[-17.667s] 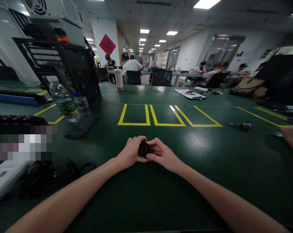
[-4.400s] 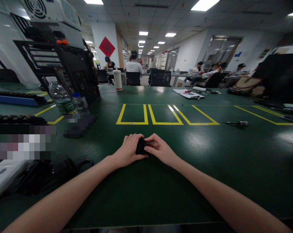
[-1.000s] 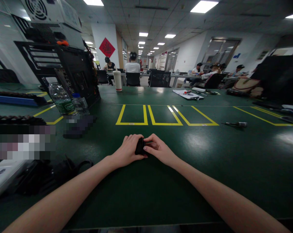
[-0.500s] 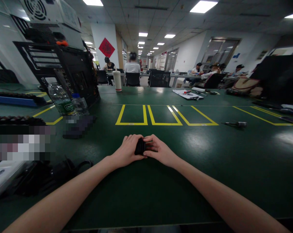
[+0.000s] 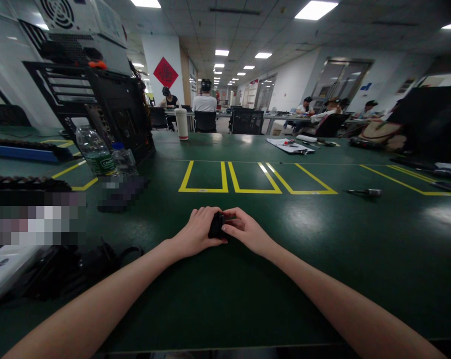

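A small black object [image 5: 215, 227], boxy with a ridge along its right side, is between my hands just above or on the green table; its exact kind cannot be made out. My left hand [image 5: 197, 230] is wrapped round it from the left, fingers over the back and thumb along the near side. From the right, my right hand [image 5: 248, 232] grips its edge, with the thumb pressed on the right face and the fingers behind. Much of the object is hidden by the fingers.
Yellow tape outlines [image 5: 203, 190] mark the green table [image 5: 225, 309] ahead. A screwdriver [image 5: 367, 193] lies right; a clipboard [image 5: 289, 146] and white cup [image 5: 181, 124] stand farther back. Left are water bottles [image 5: 93, 149], a black computer case [image 5: 116, 109] and black cables [image 5: 94, 262]. People sit in the background.
My right thumb has moved up from the near lower edge onto the object's right face, and the right fingers have drawn closer together. My left hand keeps its hold.
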`<act>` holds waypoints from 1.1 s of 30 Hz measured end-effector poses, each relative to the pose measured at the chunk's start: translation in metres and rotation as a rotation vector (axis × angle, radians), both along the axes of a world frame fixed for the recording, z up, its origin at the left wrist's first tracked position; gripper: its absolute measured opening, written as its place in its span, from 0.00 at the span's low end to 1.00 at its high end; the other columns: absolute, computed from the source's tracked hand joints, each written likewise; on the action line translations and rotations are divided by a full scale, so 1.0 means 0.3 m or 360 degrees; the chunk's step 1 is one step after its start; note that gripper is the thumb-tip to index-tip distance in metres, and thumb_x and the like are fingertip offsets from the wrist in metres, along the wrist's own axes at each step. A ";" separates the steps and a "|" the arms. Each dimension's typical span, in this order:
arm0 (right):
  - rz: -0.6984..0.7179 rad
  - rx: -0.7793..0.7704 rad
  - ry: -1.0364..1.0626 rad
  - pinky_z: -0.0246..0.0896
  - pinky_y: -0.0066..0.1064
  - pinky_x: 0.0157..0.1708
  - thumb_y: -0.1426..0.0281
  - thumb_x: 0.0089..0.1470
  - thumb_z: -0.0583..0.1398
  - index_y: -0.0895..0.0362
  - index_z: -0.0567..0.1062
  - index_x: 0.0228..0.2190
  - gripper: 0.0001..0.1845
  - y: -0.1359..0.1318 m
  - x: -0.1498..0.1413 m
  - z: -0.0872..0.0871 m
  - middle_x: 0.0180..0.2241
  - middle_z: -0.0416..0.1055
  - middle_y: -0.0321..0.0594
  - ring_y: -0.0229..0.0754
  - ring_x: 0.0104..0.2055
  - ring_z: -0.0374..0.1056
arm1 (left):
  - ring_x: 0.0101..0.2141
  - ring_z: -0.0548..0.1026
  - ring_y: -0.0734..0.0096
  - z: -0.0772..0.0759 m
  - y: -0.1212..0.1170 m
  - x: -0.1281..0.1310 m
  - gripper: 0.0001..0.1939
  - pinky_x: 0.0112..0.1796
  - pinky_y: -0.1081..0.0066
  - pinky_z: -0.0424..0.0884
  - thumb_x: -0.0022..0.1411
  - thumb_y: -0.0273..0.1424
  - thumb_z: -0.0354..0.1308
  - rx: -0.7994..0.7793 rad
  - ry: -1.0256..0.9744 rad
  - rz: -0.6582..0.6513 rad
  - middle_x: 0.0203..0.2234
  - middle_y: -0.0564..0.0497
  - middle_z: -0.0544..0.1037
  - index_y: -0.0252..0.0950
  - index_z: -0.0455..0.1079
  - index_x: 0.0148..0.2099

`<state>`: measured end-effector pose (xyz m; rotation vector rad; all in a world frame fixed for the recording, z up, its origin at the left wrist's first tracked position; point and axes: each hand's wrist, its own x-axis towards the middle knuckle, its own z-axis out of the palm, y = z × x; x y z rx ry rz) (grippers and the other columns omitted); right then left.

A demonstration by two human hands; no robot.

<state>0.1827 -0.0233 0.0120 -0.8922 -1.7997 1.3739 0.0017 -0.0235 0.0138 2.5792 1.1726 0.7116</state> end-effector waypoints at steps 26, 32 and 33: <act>0.0134 -0.0117 0.0093 0.61 0.40 0.45 0.74 0.44 0.59 0.53 0.60 0.38 0.18 -0.005 0.006 -0.008 0.40 0.63 0.36 0.41 0.45 0.63 | 0.39 0.65 0.60 -0.001 0.001 0.000 0.29 0.39 0.62 0.59 0.48 0.40 0.59 0.0004 0.0016 0.0010 0.41 0.46 0.65 0.37 0.53 0.49; 0.0092 -0.0077 0.0113 0.62 0.39 0.43 0.70 0.48 0.56 0.54 0.61 0.36 0.11 -0.003 0.001 -0.011 0.39 0.63 0.37 0.41 0.44 0.64 | 0.39 0.64 0.61 0.001 -0.001 0.000 0.29 0.39 0.63 0.59 0.48 0.40 0.58 0.0006 0.0020 -0.0001 0.40 0.46 0.65 0.37 0.52 0.50; 0.0085 -0.0068 0.0112 0.63 0.39 0.42 0.70 0.49 0.56 0.54 0.62 0.36 0.11 -0.002 -0.001 -0.012 0.39 0.63 0.37 0.41 0.43 0.64 | 0.39 0.65 0.61 0.002 -0.001 -0.001 0.29 0.39 0.63 0.59 0.48 0.40 0.58 0.0003 0.0020 -0.0004 0.40 0.47 0.65 0.37 0.53 0.50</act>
